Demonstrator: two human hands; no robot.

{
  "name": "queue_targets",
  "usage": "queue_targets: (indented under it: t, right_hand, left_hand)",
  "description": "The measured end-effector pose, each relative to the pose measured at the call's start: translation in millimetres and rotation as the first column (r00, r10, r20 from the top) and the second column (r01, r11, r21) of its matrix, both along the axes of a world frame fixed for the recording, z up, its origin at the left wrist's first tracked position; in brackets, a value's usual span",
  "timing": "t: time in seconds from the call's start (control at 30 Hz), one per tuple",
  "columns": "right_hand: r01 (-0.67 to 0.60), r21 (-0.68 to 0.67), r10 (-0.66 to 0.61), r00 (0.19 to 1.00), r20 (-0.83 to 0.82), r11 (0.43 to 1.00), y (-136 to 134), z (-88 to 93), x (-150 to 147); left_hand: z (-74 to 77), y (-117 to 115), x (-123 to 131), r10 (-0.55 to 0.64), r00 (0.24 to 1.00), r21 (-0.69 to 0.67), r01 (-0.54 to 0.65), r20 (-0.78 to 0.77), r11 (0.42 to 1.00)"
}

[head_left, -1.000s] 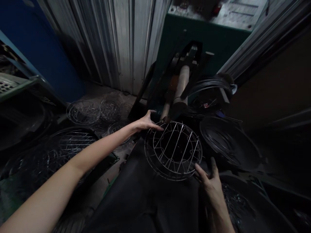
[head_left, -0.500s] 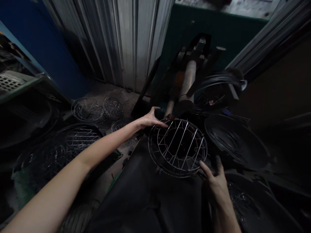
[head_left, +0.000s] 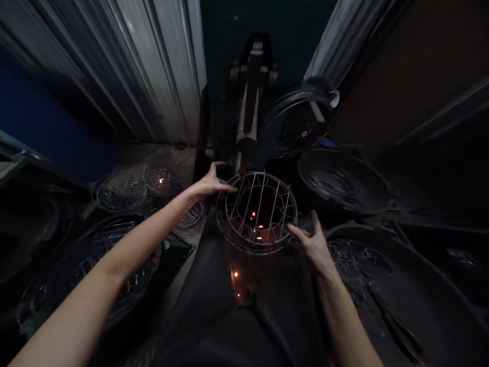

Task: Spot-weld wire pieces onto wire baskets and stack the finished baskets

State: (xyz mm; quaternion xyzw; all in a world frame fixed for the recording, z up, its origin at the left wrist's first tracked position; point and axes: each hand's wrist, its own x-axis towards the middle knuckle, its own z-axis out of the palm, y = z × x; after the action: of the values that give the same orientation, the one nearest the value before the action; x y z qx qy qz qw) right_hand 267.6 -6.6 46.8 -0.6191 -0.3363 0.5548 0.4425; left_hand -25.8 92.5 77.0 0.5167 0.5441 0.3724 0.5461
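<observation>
A round wire rack (head_left: pixel 261 213) with straight parallel bars is held level over a dark apron (head_left: pixel 244 316). My left hand (head_left: pixel 214 183) grips its upper left rim, thumb and fingers around the wire. At the lower right rim my right hand (head_left: pixel 311 242) holds the wire between thumb and fingers. The rack's far edge is at the tip of a machine's metal arm (head_left: pixel 247 127); whether they touch is hard to tell. Orange sparks show through the rack and on the apron.
Wire rings (head_left: pixel 120 191) lie on the floor at left, near a pile of wire racks (head_left: pixel 114 255). To the right are a dark pan of wire pieces (head_left: pixel 336 181) and a larger pan (head_left: pixel 405 300) containing small wires and pliers (head_left: pixel 395 326). Corrugated metal (head_left: pixel 153 66) stands behind.
The view has turned, shifting the machine, rack and both hands left in the picture. Orange sparks have appeared below the rack and on the apron. Both hands keep hold of the rack.
</observation>
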Motion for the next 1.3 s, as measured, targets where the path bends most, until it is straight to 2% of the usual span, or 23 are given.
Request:
queue_targets:
  t: [0.13,0.23,0.3,0.4,0.57,0.8,1.0,1.07,1.2,1.3]
  right_hand:
    - [-0.027,-0.055,0.027,1.0,-0.01,0.998,-22,-1.2,5]
    - [-0.09,-0.051,0.09,0.996,-0.005,0.995,-29,0.4,-3]
    - [-0.159,-0.022,0.159,0.987,-0.008,0.987,-23,2.3,-16]
    - [-0.259,0.03,0.26,0.965,-0.03,0.965,0,5.2,-42]
    - [-0.355,0.08,0.354,0.935,0.029,0.931,32,15.8,-69]
    - [-0.44,0.079,0.431,0.895,0.114,0.894,52,32.8,-68]
    - [-0.509,0.054,0.503,0.859,0.098,0.859,84,39.0,-79]
    - [-0.539,0.086,0.531,0.841,0.101,0.838,92,39.3,-82]
    - [-0.558,0.231,0.549,0.829,0.109,0.797,100,36.1,-85]
    - [-0.583,0.259,0.563,0.812,0.155,0.77,100,31.6,-84]
  left_hand:
    - [-12.0,-44,-2,0.043,0.998,-0.044,-0.041,0.043,0.998]
    - [-20.1,-85,-15,0.167,0.983,-0.078,-0.161,0.075,0.984]
    - [-22.3,-106,-30,0.282,0.958,-0.08,-0.278,0.053,0.957]
    - [-23.0,-124,-51,0.434,0.901,-0.043,-0.432,0.029,0.901]
    - [-23.8,-131,-69,0.542,0.839,0.003,-0.543,0.049,0.84]
    - [-27.8,-133,-65,0.588,0.806,-0.019,-0.588,0.065,0.809]
    - [-33.7,-133,-59,0.664,0.739,-0.032,-0.665,0.117,0.746]
    - [-34.0,-132,-57,0.667,0.734,-0.054,-0.666,0.128,0.744]
    - [-35.1,-130,-58,0.677,0.723,-0.061,-0.676,0.138,0.735]
    - [-36.9,-129,-60,0.687,0.718,-0.026,-0.689,0.111,0.724]
